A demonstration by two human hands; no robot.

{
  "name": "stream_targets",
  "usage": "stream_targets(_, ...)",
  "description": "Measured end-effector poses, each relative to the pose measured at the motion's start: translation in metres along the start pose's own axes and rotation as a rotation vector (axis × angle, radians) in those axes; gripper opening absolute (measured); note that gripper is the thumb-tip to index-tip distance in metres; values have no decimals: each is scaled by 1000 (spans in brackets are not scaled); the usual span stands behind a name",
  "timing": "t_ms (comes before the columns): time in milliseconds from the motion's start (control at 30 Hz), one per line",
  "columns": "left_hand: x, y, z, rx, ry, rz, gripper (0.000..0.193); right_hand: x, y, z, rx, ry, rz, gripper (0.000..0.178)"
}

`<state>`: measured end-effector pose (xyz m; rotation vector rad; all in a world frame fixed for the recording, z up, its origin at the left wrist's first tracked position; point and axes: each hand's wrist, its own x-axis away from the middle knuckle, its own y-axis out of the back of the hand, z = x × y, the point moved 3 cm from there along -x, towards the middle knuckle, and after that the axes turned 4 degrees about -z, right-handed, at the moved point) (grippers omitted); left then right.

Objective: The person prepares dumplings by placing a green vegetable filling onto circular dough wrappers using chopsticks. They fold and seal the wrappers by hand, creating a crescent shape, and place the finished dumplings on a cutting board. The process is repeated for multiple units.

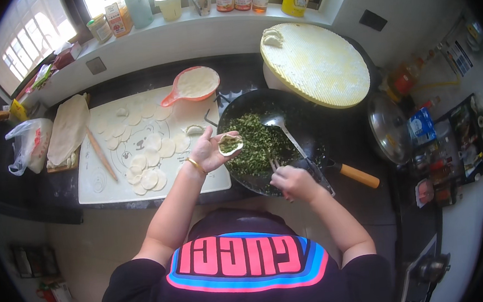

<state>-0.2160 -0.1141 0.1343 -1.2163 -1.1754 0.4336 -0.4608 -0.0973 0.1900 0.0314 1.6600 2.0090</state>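
Observation:
My left hand (212,153) is palm up over the mat's right edge, holding a round dumpling wrapper (230,145) with green filling (229,144) in its middle. Closed over the near side of the wok, my right hand (295,182) grips a slim utensil (275,164). Its pale tips point at the filling and a reddish end shows below the fist; its exact kind is unclear. Chopped green filling (258,141) lies in the black wok (239,103), where a metal ladle (276,121) also rests. A folded dumpling (194,129) sits on the mat beside my left hand.
Several flat wrappers (152,158) and a rolling pin (102,156) lie on the white mat (94,185). Dough (69,127) covers a board at left. Behind stand a red-handled bowl (170,97) and a floured yellow tray (325,65) with dumplings (272,38). The wok's wooden handle (360,176) juts right.

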Motion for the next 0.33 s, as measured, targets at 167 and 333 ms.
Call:
stream_targets(167,4,-13,10,-8,26,84,72,1,-15,5,18,-84,208,10)
stream_targets(333,4,-19,24,51,120,204,72,-53,24,13,-250,-251,-349,16)
